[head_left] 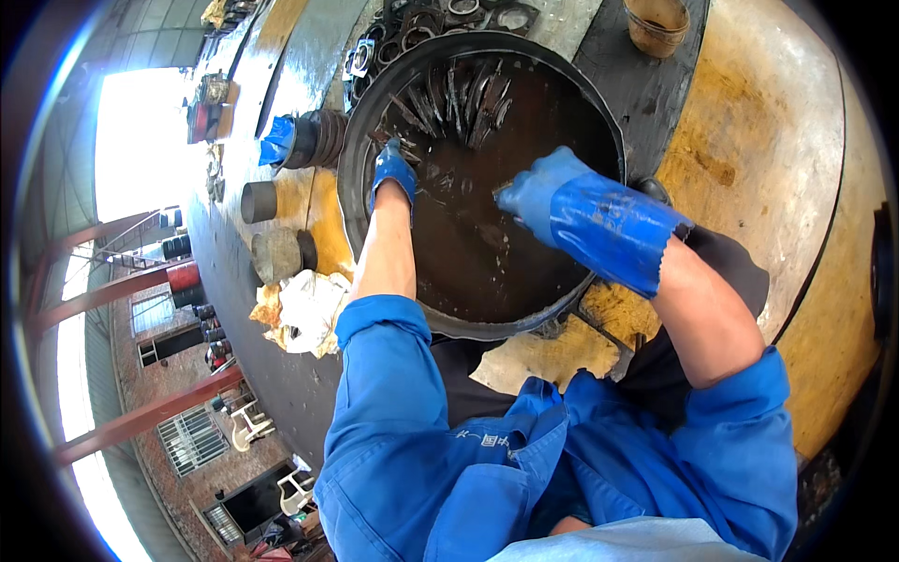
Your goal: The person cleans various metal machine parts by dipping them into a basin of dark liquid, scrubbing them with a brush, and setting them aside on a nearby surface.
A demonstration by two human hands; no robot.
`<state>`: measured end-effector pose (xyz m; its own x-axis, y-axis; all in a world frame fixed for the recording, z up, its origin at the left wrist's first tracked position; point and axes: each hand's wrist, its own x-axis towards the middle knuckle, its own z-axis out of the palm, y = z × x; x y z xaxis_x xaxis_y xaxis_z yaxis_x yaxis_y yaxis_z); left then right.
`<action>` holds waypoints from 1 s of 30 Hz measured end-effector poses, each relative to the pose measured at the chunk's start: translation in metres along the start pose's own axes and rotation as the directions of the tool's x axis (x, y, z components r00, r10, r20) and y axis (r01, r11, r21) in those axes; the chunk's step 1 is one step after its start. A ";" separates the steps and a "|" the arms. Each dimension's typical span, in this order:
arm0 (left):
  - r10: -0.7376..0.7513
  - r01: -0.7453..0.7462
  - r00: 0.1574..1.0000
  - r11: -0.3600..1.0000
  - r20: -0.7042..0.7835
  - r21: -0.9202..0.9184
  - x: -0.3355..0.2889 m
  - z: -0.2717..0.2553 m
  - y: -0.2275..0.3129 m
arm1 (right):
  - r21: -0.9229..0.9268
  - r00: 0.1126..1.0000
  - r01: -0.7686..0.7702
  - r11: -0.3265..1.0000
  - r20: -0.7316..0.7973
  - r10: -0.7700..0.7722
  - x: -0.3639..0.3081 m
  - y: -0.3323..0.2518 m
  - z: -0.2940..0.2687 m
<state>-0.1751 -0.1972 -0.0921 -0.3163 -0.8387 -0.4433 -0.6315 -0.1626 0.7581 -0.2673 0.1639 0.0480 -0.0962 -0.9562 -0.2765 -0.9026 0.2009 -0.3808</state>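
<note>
A wide black round tub [348, 201] of dark brown liquid [506, 267] stands in front of me. My left hand [393, 173], in a blue rubber glove, reaches inside its left wall and closes around something I cannot make out, beside some thin dark pieces. In a long blue glove, my right hand [548, 199] is curled into a fist above the liquid, right of the middle. A small bit shows at its fingertips, too small to name. Several thin, flat dark pieces [459, 103] lean in a fanned row at the tub's far side, partly under the liquid.
Dark metal rings [417, 36] lie piled beyond the tub. A brown bucket [657, 26] stands at the far right. To the left are stacked dark rings [323, 139], a short grey cylinder [258, 201], another cylinder [277, 257] and a crumpled white cloth [314, 309].
</note>
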 end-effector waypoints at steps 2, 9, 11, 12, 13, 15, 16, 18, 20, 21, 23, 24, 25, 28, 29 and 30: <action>-0.138 0.156 0.980 0.980 0.142 -0.124 0.000 -0.015 -0.020 | -0.003 0.999 -0.007 1.000 -0.040 0.007 0.000 0.004 0.002; -0.218 0.229 0.964 0.971 0.151 -0.062 -0.056 -0.061 -0.120 | 0.137 0.989 0.028 0.990 -0.150 -0.008 0.003 0.003 0.011; -0.234 0.246 0.951 0.969 0.202 -0.035 -0.087 -0.062 -0.136 | 0.254 0.982 -0.005 0.967 -0.183 0.053 0.008 0.005 0.019; -0.232 0.243 0.946 0.970 0.227 -0.023 -0.102 -0.063 -0.140 | 0.278 0.970 0.008 0.960 -0.235 0.060 0.011 0.005 0.023; -0.225 0.236 0.940 0.972 0.254 -0.011 -0.117 -0.060 -0.141 | 0.302 0.956 0.022 0.953 -0.286 0.069 0.013 0.005 0.028; -0.197 0.206 0.931 0.978 0.308 0.004 -0.145 -0.048 -0.137 | 0.391 0.934 0.002 0.920 -0.330 0.138 0.021 0.006 0.034; -0.186 0.192 0.924 0.981 0.334 0.015 -0.157 -0.040 -0.133 | 0.439 0.927 -0.016 0.898 -0.331 0.178 0.026 0.010 0.038; -0.162 0.166 0.913 0.986 0.376 0.022 -0.181 -0.034 -0.128 | 0.530 0.914 -0.096 0.843 -0.290 0.286 0.038 0.008 0.045; -0.138 0.144 0.906 0.989 0.400 0.016 -0.199 -0.030 -0.123 | 0.606 0.897 -0.145 0.782 -0.253 0.362 0.039 0.004 0.046; -0.129 0.134 0.904 0.991 0.407 0.017 -0.204 -0.029 -0.123 | 0.680 0.876 -0.185 0.709 -0.212 0.432 0.041 0.004 0.048; -0.110 0.115 0.902 0.993 0.417 0.013 -0.209 -0.026 -0.120 | 0.701 0.862 -0.178 0.690 -0.227 0.453 0.054 0.009 0.061; -0.107 0.113 0.906 0.994 0.410 0.009 -0.209 -0.030 -0.123 | 0.743 0.865 -0.201 0.638 -0.171 0.472 0.059 0.003 0.063; -0.106 0.112 0.908 0.994 0.406 0.008 -0.208 -0.033 -0.126 | 0.780 0.866 -0.226 0.583 -0.113 0.487 0.063 -0.004 0.065; -0.096 0.104 0.908 0.995 0.407 0.001 -0.204 -0.034 -0.127 | 0.819 0.868 -0.278 0.503 -0.010 0.496 0.078 -0.010 0.085; -0.094 0.104 0.907 0.995 0.411 -0.003 -0.203 -0.033 -0.126 | 0.850 0.868 -0.280 0.445 0.027 0.495 0.084 -0.006 0.093; -0.096 0.108 0.906 0.994 0.412 -0.007 -0.203 -0.034 -0.128 | 0.832 0.868 -0.304 0.464 0.042 0.494 0.085 -0.010 0.096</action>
<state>-0.0059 -0.0236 -0.0834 -0.5179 -0.5301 -0.6714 -0.6572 -0.2559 0.7090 -0.2262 0.1009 -0.0559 -0.5121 -0.7222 -0.4650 -0.0407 0.5612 -0.8267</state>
